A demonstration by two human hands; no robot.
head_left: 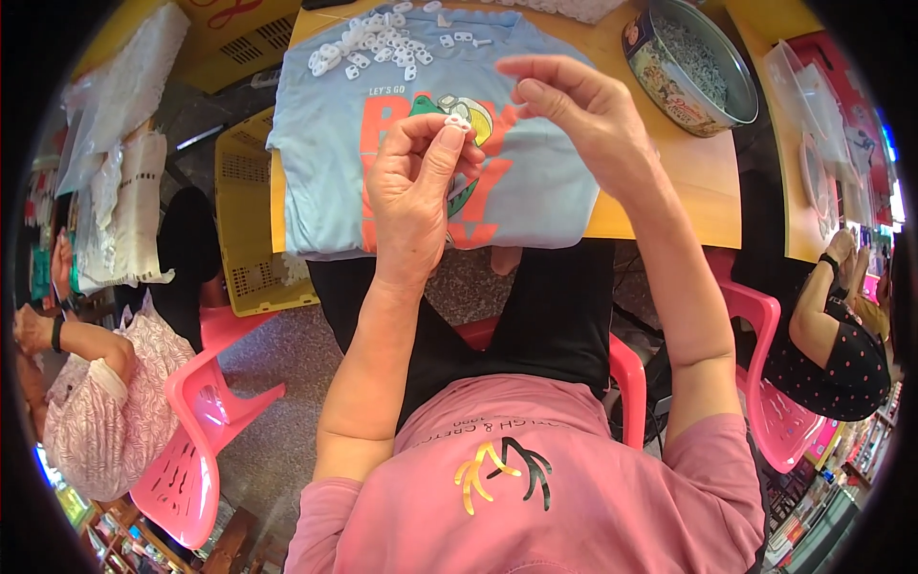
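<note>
My left hand [413,187] is raised over a light blue printed T-shirt [535,182] spread on a wooden table [703,172], and it pinches a small white plastic piece [459,121] between thumb and forefinger. My right hand [574,110] hovers just to the right of that piece, fingers curled, thumb and forefinger close together near it. Whether it holds anything is too small to tell. A pile of several small white plastic pieces [378,43] lies on the far end of the shirt.
A round metal tin [693,67] with small pale bits stands at the table's far right. A yellow plastic crate [249,220] sits left of the table. Pink plastic chairs [196,421] and seated people flank me on both sides.
</note>
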